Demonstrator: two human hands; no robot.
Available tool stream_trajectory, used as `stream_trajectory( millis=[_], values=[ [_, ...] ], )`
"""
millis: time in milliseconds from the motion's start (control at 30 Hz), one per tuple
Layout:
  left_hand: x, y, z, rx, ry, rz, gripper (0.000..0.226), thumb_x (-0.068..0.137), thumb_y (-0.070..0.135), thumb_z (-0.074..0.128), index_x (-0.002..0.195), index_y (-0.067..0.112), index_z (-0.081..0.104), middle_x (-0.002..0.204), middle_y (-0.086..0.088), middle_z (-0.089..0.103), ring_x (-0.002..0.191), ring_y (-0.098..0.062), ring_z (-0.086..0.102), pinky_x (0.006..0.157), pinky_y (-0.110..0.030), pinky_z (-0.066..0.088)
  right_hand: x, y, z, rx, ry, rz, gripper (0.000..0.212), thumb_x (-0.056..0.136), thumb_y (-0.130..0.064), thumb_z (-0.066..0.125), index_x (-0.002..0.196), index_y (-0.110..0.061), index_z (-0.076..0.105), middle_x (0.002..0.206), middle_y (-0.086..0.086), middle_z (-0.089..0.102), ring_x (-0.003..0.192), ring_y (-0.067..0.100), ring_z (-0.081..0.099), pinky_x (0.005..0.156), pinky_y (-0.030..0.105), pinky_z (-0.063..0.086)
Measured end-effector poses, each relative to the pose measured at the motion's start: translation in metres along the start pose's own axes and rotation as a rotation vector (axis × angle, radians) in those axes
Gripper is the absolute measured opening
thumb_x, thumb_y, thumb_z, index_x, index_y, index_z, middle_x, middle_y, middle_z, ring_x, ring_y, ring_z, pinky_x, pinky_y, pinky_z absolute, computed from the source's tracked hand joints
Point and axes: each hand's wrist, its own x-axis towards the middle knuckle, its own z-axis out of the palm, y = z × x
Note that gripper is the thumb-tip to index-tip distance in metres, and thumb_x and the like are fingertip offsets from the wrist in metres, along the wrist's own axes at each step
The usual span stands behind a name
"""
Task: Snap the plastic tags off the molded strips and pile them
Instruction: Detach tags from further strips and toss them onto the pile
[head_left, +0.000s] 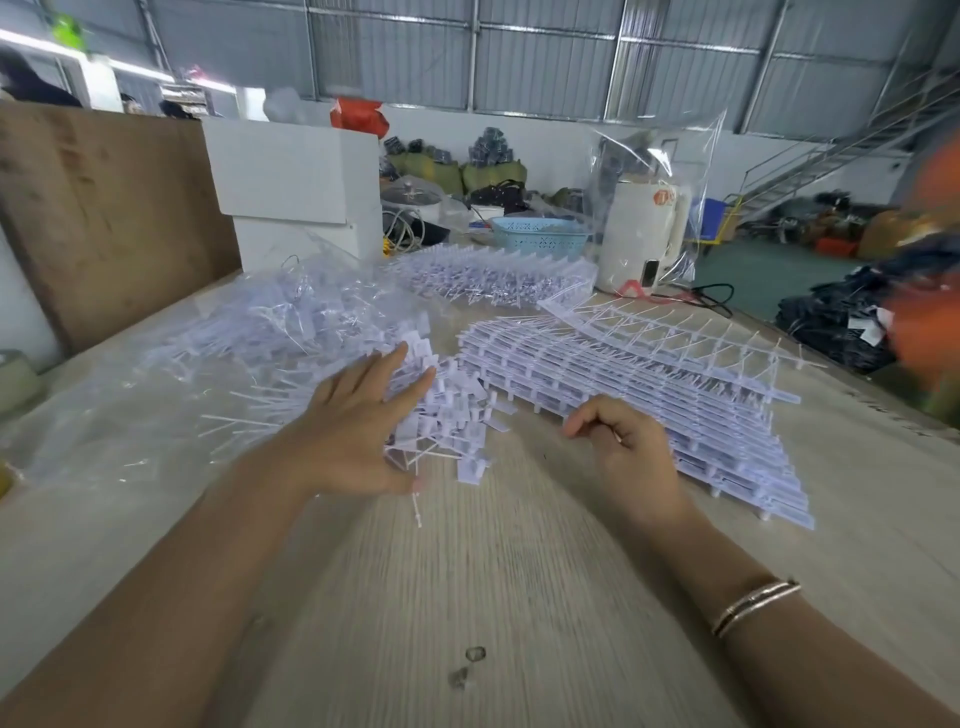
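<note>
1. Wooden table (467, 597) fills the foreground, and both bare forearms reach in over it.
2. Left hand (358, 441), fingers spread straight, presses against the pile of loose tags (447, 415): small translucent white flags on thin stems.
3. Right hand (623, 447), just right of that pile, fingers loosely curled, holding nothing, rests on the stacked molded strips (649, 384), pale ribbed lattices.
</note>
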Motion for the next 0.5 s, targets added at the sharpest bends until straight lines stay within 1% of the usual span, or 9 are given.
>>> stream_trajectory(
  millis=[33, 100, 167, 233, 267, 367, 433, 500],
  values=[
    [0.001, 0.001, 0.004, 0.038, 0.001, -0.022, 0.102, 0.077, 0.066, 0.057, 0.136, 0.048, -0.024, 0.147, 0.018, -0.034, 0.137, -0.005, -0.024, 0.112, -0.035, -0.005, 0.000, -0.001, 0.000, -0.010, -0.006, -0.006, 0.047, 0.082, 0.016, 0.040, 0.068, -0.022, 0.062, 0.073, -0.015, 0.062, 0.075, -0.006, 0.054, 0.067, 0.006, 0.038],
    [0.002, 0.004, 0.013, 0.090, 0.082, -0.059, 0.090, 0.086, 0.062, 0.048, 0.135, 0.046, -0.025, 0.156, 0.009, -0.018, 0.144, -0.014, -0.008, 0.114, -0.039, 0.005, 0.000, -0.001, 0.002, -0.015, -0.022, -0.015, 0.047, 0.082, 0.017, 0.040, 0.068, -0.021, 0.062, 0.074, -0.013, 0.061, 0.073, -0.007, 0.053, 0.067, 0.005, 0.037],
    [0.004, 0.004, 0.018, 0.127, 0.186, -0.092, 0.078, 0.093, 0.054, 0.041, 0.139, 0.044, -0.021, 0.158, 0.006, -0.002, 0.144, -0.018, 0.007, 0.112, -0.039, 0.016, 0.000, -0.001, 0.002, -0.025, -0.052, -0.031, 0.046, 0.082, 0.018, 0.040, 0.069, -0.019, 0.063, 0.074, -0.012, 0.060, 0.068, -0.007, 0.054, 0.064, 0.005, 0.037],
    [0.005, 0.000, 0.019, 0.111, 0.234, -0.122, 0.073, 0.096, 0.046, 0.042, 0.143, 0.043, -0.014, 0.158, 0.005, 0.004, 0.143, -0.019, 0.013, 0.111, -0.040, 0.020, -0.001, 0.000, 0.003, -0.047, -0.075, -0.043, 0.046, 0.082, 0.019, 0.039, 0.070, -0.019, 0.063, 0.075, -0.012, 0.060, 0.069, -0.005, 0.054, 0.063, 0.006, 0.037],
    [0.005, -0.003, 0.019, 0.085, 0.231, -0.130, 0.073, 0.096, 0.042, 0.043, 0.143, 0.043, -0.013, 0.158, 0.005, 0.004, 0.142, -0.020, 0.013, 0.111, -0.040, 0.020, -0.001, 0.001, 0.004, -0.058, -0.083, -0.046, 0.047, 0.082, 0.019, 0.039, 0.069, -0.019, 0.063, 0.077, -0.012, 0.060, 0.071, -0.003, 0.054, 0.065, 0.007, 0.038],
    [0.002, -0.005, 0.018, 0.047, 0.201, -0.113, 0.079, 0.096, 0.030, 0.045, 0.138, 0.043, -0.021, 0.158, 0.007, 0.002, 0.143, -0.018, 0.009, 0.112, -0.040, 0.016, 0.000, 0.004, 0.004, -0.079, -0.107, -0.038, 0.049, 0.083, 0.018, 0.038, 0.069, -0.022, 0.062, 0.080, -0.013, 0.061, 0.074, 0.006, 0.055, 0.067, 0.010, 0.040],
    [0.000, 0.000, 0.015, 0.053, 0.199, -0.101, 0.085, 0.094, 0.026, 0.046, 0.136, 0.043, -0.025, 0.158, 0.006, -0.003, 0.144, -0.018, 0.001, 0.115, -0.038, 0.006, 0.000, 0.005, 0.004, -0.085, -0.116, -0.027, 0.050, 0.083, 0.017, 0.038, 0.069, -0.024, 0.062, 0.080, -0.013, 0.061, 0.075, 0.001, 0.055, 0.068, 0.008, 0.039],
    [-0.001, 0.010, 0.011, 0.074, 0.216, -0.067, 0.087, 0.091, 0.028, 0.048, 0.137, 0.042, -0.024, 0.158, 0.004, -0.008, 0.144, -0.017, -0.008, 0.114, -0.037, -0.008, 0.001, 0.004, 0.003, -0.098, -0.126, -0.023, 0.051, 0.083, 0.017, 0.040, 0.069, -0.027, 0.062, 0.080, -0.013, 0.061, 0.078, -0.003, 0.055, 0.071, 0.007, 0.038]
  ],
)
